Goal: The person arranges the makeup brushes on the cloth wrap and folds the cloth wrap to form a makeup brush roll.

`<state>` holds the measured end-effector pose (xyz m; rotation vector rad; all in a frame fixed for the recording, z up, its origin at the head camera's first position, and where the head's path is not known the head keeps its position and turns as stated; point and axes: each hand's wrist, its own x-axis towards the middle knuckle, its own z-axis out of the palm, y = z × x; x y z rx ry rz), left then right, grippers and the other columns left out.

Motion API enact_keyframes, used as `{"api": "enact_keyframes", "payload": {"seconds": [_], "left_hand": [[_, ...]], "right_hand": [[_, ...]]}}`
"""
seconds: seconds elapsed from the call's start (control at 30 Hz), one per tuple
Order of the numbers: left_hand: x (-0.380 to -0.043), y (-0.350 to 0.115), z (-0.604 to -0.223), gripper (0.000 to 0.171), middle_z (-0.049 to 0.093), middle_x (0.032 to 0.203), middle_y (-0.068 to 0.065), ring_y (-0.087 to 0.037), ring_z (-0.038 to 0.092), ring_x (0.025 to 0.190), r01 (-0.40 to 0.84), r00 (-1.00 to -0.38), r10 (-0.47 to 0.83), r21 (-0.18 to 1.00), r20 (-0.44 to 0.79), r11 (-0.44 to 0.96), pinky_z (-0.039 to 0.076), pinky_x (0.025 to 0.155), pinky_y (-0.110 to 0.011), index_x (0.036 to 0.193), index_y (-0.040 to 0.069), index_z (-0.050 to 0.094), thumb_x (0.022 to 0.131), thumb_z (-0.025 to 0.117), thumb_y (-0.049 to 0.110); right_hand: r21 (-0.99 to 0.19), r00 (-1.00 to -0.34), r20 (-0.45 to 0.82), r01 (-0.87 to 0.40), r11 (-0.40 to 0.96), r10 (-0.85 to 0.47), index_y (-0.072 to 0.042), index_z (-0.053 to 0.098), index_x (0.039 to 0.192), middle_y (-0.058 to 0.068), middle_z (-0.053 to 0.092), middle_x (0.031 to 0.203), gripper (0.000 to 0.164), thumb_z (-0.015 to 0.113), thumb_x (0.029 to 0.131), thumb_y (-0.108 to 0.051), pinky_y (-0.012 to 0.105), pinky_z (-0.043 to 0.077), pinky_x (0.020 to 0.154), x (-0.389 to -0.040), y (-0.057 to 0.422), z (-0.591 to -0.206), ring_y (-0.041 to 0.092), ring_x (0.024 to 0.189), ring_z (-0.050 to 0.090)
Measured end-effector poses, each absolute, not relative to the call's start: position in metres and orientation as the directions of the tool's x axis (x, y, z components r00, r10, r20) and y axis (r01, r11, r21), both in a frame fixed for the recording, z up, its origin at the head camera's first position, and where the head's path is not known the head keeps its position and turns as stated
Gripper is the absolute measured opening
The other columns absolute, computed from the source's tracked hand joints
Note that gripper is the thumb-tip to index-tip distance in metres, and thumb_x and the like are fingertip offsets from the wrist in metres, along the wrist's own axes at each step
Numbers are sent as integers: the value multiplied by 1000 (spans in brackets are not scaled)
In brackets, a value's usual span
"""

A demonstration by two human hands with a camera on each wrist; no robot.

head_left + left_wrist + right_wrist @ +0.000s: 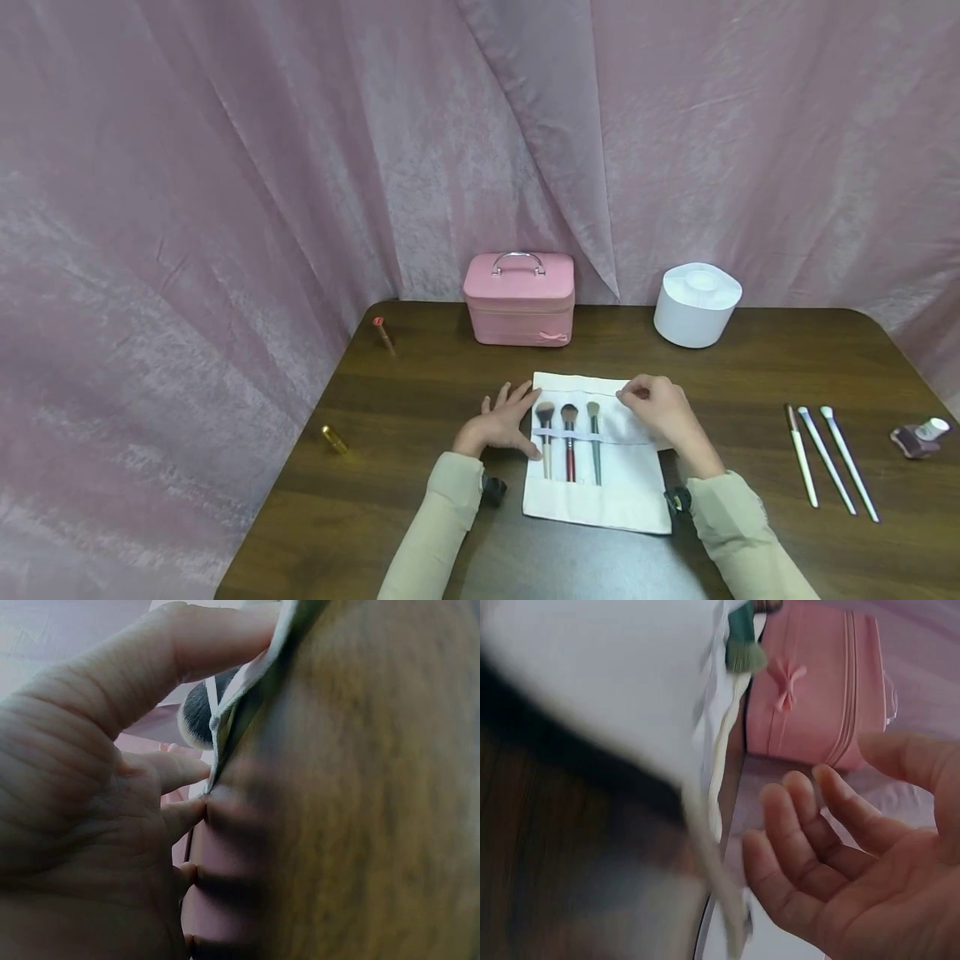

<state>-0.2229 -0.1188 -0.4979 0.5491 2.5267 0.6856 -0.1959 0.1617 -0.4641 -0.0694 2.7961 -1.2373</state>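
A white fabric brush roll lies unfolded on the table. Three makeup brushes stand in its slots under a pale band: a white-handled brush, a red-handled brush and a green-handled brush. My left hand is spread, its thumb and fingertips on the roll's left edge. A dark brush head shows behind that edge in the left wrist view. My right hand hovers over the roll's upper right part. In the right wrist view its fingers are loosely bent, with nothing between them and the thumb.
A pink case and a white lidded container stand at the back. Three slim brushes and a nail polish bottle lie at right. To the left are a lipstick-like tube and a gold tube.
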Motion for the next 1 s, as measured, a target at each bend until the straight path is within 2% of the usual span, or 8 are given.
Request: {"api": "enact_keyframes", "payload": {"seconds": [0.13,0.33,0.6,0.8,1.0], "left_hand": [[-224,-119,-496,108,10,169,-3,-34,-5,154,252,-811,485,552,-327,795,-1,116,-66,163,19,23,77,89,30],[-224,-117,-498,108,10,170,-2,-34,-5,154,255,-810,486,548,-329,797,-1,116,-66,163,19,23,77,89,31],[-225,-118,-499,109,8,170,-2,-34,-6,154,253,-807,496,570,-321,782,-2,116,-66,163,19,23,77,89,30],[-224,-117,-499,109,8,170,-2,-33,-7,154,250,-807,493,569,-326,784,-2,116,-66,163,20,23,78,89,30],[-223,-117,-500,109,9,170,-2,-33,-6,154,246,-807,490,566,-331,787,-1,116,-66,163,20,23,77,89,30]], "right_hand": [[-746,-1000,-4,-8,666,-16,8,67,113,24,69,107,29,58,100,-16,48,54,79,-194,180,-465,35,96,64],[-698,-995,99,-48,715,31,9,67,110,25,70,102,28,63,98,-15,47,53,74,-189,218,-471,39,92,67],[-638,-989,110,9,770,102,13,64,112,30,68,100,33,64,97,-17,49,51,66,-183,266,-479,42,86,65],[-617,-984,118,33,786,133,15,61,113,34,66,103,37,65,96,-17,57,48,71,-177,297,-482,49,91,64],[-594,-981,117,58,802,157,16,58,116,37,65,106,38,65,95,-15,66,37,84,-170,322,-480,57,98,56]]}}
